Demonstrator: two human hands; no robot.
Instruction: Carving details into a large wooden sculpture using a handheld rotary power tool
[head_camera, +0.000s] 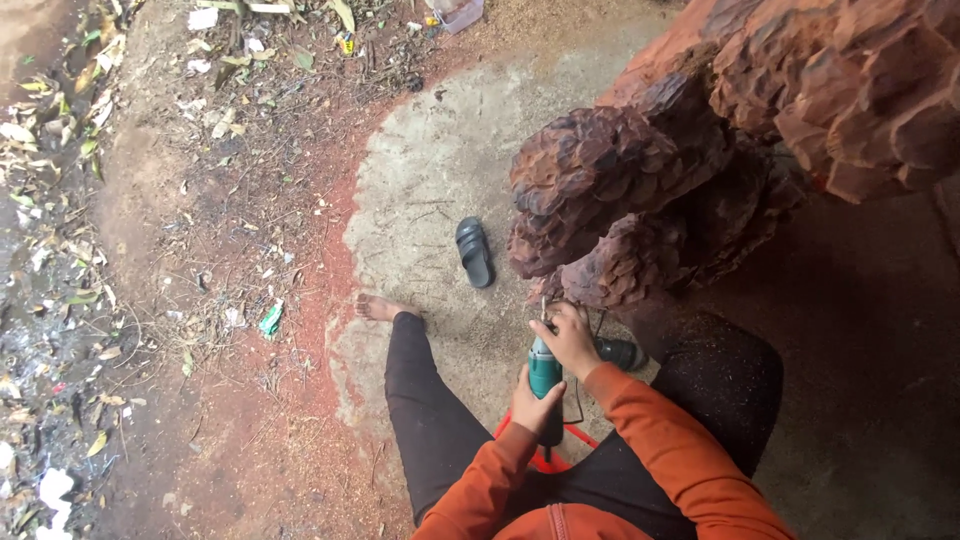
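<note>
A large reddish-brown wood carving (640, 190) with rough scale-like cuts fills the upper right. I hold a teal power tool (545, 372) upright below its lowest lobe. My left hand (534, 404) grips the tool's body from the rear. My right hand (568, 338) wraps the front end, close to the carving's underside, where a thin bit points at the wood. Both arms wear orange sleeves. My left leg in dark trousers stretches forward with a bare foot (378, 307).
A dark sandal (474, 251) lies on the pale concrete patch. Red sawdust rings the concrete. Leaves and litter cover the dirt at the left. A second dark-teal tool part (620, 352) sits by my right knee, and a red stool frame (545, 455) is beneath me.
</note>
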